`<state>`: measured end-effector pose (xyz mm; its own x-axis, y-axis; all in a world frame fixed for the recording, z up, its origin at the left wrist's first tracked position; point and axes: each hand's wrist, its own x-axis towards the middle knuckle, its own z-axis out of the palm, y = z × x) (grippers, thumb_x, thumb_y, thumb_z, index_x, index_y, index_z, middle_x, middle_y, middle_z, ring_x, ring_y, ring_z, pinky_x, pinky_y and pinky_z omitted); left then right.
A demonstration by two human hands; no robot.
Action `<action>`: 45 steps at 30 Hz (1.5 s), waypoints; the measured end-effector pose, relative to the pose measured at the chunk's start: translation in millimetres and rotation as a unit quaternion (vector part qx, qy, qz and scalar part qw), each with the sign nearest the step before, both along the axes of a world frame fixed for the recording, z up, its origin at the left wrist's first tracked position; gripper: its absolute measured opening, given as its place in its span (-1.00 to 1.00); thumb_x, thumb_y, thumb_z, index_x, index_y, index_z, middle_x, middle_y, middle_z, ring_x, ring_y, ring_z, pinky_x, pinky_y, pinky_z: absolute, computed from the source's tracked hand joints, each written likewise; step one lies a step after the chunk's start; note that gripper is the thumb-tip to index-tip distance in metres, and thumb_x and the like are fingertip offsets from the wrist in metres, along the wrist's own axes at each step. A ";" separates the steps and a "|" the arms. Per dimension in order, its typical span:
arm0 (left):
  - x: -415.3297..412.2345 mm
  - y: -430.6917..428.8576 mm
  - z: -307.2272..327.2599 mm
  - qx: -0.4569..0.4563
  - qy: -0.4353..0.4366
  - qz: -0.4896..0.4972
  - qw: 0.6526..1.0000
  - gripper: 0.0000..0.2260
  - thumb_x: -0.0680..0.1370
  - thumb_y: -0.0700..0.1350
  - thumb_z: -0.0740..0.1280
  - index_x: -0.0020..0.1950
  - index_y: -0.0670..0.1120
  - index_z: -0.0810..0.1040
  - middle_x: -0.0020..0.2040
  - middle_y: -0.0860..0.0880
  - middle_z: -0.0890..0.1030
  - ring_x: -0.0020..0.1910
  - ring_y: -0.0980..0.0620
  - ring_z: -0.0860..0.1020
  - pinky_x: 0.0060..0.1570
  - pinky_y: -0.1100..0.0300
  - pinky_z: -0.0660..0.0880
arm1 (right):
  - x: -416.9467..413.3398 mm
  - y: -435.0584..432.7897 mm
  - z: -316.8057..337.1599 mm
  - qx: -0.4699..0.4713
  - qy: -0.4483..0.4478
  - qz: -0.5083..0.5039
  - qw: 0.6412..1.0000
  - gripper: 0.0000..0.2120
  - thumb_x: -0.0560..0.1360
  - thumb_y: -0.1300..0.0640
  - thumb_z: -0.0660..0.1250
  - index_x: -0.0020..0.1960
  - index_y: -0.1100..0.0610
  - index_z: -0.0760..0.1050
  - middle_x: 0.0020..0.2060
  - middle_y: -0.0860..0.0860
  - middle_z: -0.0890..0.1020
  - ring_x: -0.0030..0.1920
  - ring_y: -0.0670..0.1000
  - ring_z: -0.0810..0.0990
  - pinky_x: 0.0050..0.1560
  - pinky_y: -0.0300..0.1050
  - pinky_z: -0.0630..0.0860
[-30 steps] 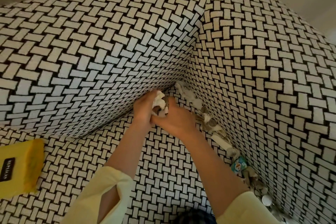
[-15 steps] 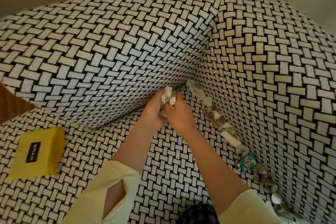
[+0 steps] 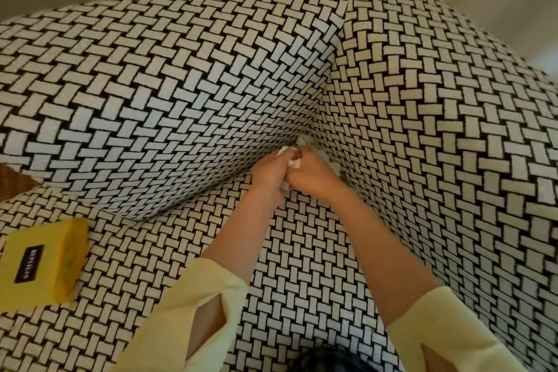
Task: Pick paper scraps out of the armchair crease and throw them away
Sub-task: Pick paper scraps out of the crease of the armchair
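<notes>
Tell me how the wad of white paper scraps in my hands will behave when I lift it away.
Probably very light and floppy: the paper scraps look crumpled and bulge out between the left hand and right hand. Likely compressible, since both hands bunch them tightly. Loose bits may slip out, as they look like separate pieces.

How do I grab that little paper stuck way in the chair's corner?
Pinch the scrap by its white tip sticking up, reaching in from above on the seat side. The chair's walls close it in behind and beside, so only that tip looks free.
</notes>
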<state>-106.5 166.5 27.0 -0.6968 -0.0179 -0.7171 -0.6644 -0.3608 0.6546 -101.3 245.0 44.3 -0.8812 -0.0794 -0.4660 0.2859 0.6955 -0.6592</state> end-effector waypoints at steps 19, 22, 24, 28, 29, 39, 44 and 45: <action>-9.1 6.7 -20.6 0.125 0.087 0.044 0.987 -0.79 0.56 -0.21 0.09 -0.25 -0.09 0.41 -0.45 0.04 0.49 -0.52 0.16 0.31 -0.63 0.39 0.17 | -5.0 23.2 -14.7 -0.169 0.088 -0.297 0.936 -0.83 0.53 0.21 0.15 -0.07 0.13 0.52 -0.42 -0.08 0.44 -0.46 -0.13 0.32 -0.51 -0.28 0.26; -11.0 0.5 -19.7 0.128 0.076 0.056 0.987 -0.80 0.53 -0.23 0.11 -0.29 -0.08 0.33 -0.49 0.03 0.38 -0.67 0.19 0.22 -0.73 0.40 0.08 | -1.8 32.5 -21.8 -0.006 0.166 -0.200 0.966 -0.81 0.54 0.15 0.20 0.08 0.12 0.53 -0.20 -0.01 0.55 -0.44 -0.11 0.38 -0.44 -0.22 0.30; -10.2 -3.0 -21.4 0.109 0.070 0.042 0.991 -0.81 0.52 -0.21 0.10 -0.31 -0.08 0.31 -0.50 0.03 0.37 -0.70 0.18 0.19 -0.73 0.42 0.05 | 0.5 30.4 -22.1 0.026 0.175 -0.137 0.975 -0.75 0.53 0.13 0.23 0.19 0.08 0.49 -0.02 0.05 0.60 -0.31 -0.02 0.51 -0.32 -0.20 0.42; -5.3 -4.8 -24.1 0.129 0.067 0.053 0.988 -0.77 0.53 -0.18 0.07 -0.33 -0.06 0.31 -0.57 0.05 0.37 -0.72 0.18 0.18 -0.74 0.44 0.04 | 6.6 11.6 -32.7 0.169 0.144 0.014 0.975 -0.65 0.55 0.05 0.18 0.32 0.05 0.38 0.12 0.09 0.57 0.06 0.11 0.55 -0.12 -0.12 0.44; -5.4 -4.7 -24.3 0.134 0.065 0.073 0.986 -0.77 0.53 -0.18 0.08 -0.33 -0.06 0.31 -0.56 0.05 0.36 -0.72 0.18 0.18 -0.74 0.44 0.05 | 7.9 8.1 -34.9 0.200 0.142 0.019 0.969 -0.67 0.57 0.05 0.15 0.32 0.06 0.37 0.11 0.10 0.58 0.08 0.13 0.55 -0.12 -0.11 0.43; 5.5 6.9 -18.1 -0.030 0.077 0.162 0.983 -0.87 0.47 -0.15 0.24 -0.29 -0.07 0.45 -0.33 0.01 0.40 -0.45 0.10 0.32 -0.56 0.34 0.23 | 21.2 22.9 -29.4 0.020 0.187 -0.156 0.970 -0.81 0.52 0.17 0.20 -0.01 0.09 0.58 -0.10 0.04 0.65 -0.18 0.06 0.59 -0.11 -0.09 0.53; 3.3 7.7 -22.1 -0.071 0.082 0.128 0.986 -0.87 0.45 -0.12 0.35 -0.25 -0.10 0.45 -0.37 -0.01 0.41 -0.43 0.08 0.35 -0.47 0.28 0.26 | 26.7 11.8 -18.0 -0.115 0.220 -0.200 0.948 -0.81 0.43 0.27 0.26 -0.36 0.20 0.48 -0.54 -0.06 0.37 -0.48 -0.10 0.29 -0.37 -0.27 0.30; 2.4 7.5 -22.4 -0.073 0.084 0.121 0.986 -0.88 0.46 -0.12 0.35 -0.23 -0.11 0.46 -0.36 -0.01 0.42 -0.44 0.09 0.35 -0.48 0.28 0.27 | 26.4 11.3 -17.2 -0.159 0.206 -0.215 0.941 -0.76 0.42 0.31 0.25 -0.42 0.22 0.44 -0.55 -0.05 0.34 -0.48 -0.10 0.28 -0.36 -0.25 0.29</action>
<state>-104.1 174.0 4.5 -0.7680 -0.2918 -0.5701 -0.4488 -0.3898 0.8041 -74.9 256.2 27.2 -0.9646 0.2479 -0.0896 0.1695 0.3232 -0.9310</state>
